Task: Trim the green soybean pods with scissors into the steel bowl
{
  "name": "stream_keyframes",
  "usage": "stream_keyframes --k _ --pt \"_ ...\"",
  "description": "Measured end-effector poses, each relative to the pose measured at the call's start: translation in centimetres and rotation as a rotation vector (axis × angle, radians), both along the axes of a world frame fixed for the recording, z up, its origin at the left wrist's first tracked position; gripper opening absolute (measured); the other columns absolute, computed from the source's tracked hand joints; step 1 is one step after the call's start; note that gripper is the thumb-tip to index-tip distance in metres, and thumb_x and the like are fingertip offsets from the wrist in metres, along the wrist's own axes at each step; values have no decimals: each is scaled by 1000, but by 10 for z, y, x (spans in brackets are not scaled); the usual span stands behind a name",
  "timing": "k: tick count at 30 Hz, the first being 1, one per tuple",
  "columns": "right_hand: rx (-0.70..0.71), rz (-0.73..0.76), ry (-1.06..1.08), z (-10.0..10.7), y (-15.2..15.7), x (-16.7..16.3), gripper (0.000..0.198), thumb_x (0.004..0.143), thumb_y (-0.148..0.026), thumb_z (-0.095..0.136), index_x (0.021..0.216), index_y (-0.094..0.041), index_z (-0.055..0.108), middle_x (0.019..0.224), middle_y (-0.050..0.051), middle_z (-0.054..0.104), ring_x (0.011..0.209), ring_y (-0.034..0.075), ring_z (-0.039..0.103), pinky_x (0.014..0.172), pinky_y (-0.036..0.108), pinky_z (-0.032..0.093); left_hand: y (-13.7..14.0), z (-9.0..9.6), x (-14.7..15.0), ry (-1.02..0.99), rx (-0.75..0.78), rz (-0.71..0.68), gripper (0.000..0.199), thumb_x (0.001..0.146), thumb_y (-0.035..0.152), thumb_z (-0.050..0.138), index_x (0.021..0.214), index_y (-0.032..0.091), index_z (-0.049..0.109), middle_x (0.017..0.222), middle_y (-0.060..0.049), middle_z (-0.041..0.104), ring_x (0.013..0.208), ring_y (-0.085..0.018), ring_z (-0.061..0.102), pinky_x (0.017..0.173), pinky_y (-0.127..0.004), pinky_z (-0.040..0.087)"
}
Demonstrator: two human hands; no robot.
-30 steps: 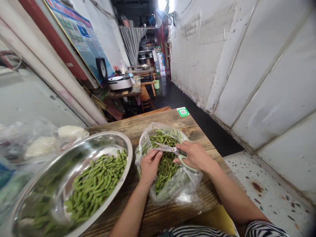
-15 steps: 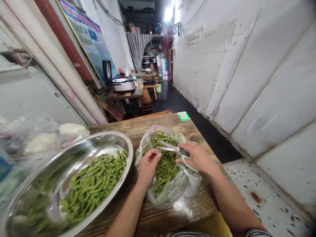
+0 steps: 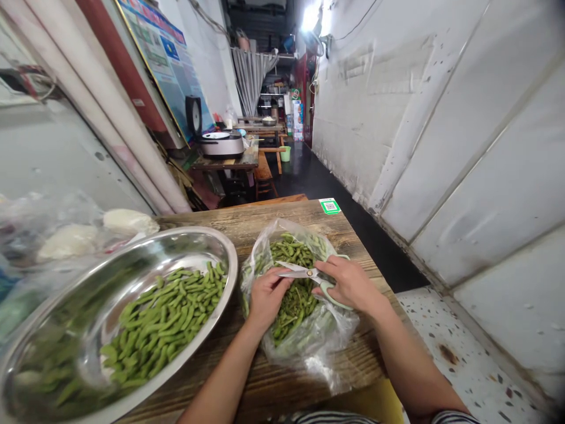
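My right hand [image 3: 348, 281] grips a pair of scissors [image 3: 311, 273] by its pale green handles, and the blades point left. They look nearly closed, their tips at the fingers of my left hand [image 3: 267, 297]. That hand is pinched on an edamame pod, mostly hidden by the fingers. Both hands are over a clear plastic bag [image 3: 333, 324] standing open on the wooden table. Green edamame pods [image 3: 293, 250] and bits of stem fill the bag. To the left, a large oval steel basin [image 3: 232, 259] holds a heap of pods [image 3: 174, 321].
White bundles in plastic bags [image 3: 66, 241] lie behind the basin at the left. A QR-code sticker [image 3: 329, 206] marks the table's far right corner. Beyond are a rice cooker [image 3: 221, 145] with its lid up on another table, a stool and a green bucket [image 3: 285, 154].
The scissor blades have come closer together, and their tips now meet my left fingertips. My left hand has moved slightly right. The whole view has shifted a little.
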State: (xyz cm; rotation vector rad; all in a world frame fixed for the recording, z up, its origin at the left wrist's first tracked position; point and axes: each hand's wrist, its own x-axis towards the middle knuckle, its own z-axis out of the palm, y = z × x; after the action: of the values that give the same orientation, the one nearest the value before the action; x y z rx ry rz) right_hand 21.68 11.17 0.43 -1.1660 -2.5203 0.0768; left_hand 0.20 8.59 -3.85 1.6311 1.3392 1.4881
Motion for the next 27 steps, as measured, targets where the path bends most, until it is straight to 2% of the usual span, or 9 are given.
stream_keyframes --k 5,11,13,15,17,19,22,24,27 --pt "-33 33 -4 0 0 4 51 77 -52 67 115 -20 60 88 5 61 79 19 58 68 27 40 -1 0 0 -46 -70 -7 14 76 28 64 82 19 73 77 -1 71 57 -12 59 57 -25 48" --pt "-95 -1 -21 -1 2 8 42 77 -48 68 111 -22 63 86 4 65 77 17 61 66 25 38 -1 5 2 -28 -149 -54 13 76 30 63 74 18 69 62 1 64 55 -12 55 54 -23 44" --pt "-88 -43 12 -3 3 8 40 78 -47 68 110 -23 64 86 3 66 75 16 60 65 24 38 -1 6 4 -140 -212 -61 17 76 33 63 80 18 65 60 1 62 53 -12 55 51 -23 43" --pt "-67 -123 64 -4 5 6 40 78 -47 68 110 -23 64 87 3 66 73 16 60 64 24 37 1 9 6 -259 -235 -42 22 77 34 61 92 18 61 68 0 65 55 -12 55 49 -22 42" --pt "-43 -221 109 -7 8 5 40 79 -49 66 109 -22 64 87 4 65 72 16 59 62 24 37 6 14 7 -301 -234 4 20 78 30 56 95 19 57 74 -1 64 55 -11 53 49 -21 39" --pt "-35 -287 132 -8 11 4 40 79 -51 64 107 -22 65 86 4 65 72 17 59 62 24 37 14 20 6 -196 -221 82 10 78 24 51 85 20 57 68 1 59 52 -10 47 49 -22 35" --pt "-50 -317 160 -10 13 4 39 82 -50 61 108 -22 64 89 5 66 74 17 61 65 24 39 31 29 7 207 -96 166 9 74 21 54 78 21 62 66 0 56 60 -15 50 59 -27 38" --pt "-63 -322 166 -9 13 4 38 82 -49 60 110 -22 64 91 5 67 76 17 61 65 24 39 44 31 9 452 -13 135 14 71 23 61 83 21 67 72 -4 60 71 -21 54 68 -31 40" --pt "-70 -336 150 -8 13 4 40 82 -49 60 111 -22 64 89 6 68 76 18 62 64 24 40 58 31 11 582 -14 54 16 72 24 62 85 21 72 74 -7 63 75 -24 57 72 -34 41"
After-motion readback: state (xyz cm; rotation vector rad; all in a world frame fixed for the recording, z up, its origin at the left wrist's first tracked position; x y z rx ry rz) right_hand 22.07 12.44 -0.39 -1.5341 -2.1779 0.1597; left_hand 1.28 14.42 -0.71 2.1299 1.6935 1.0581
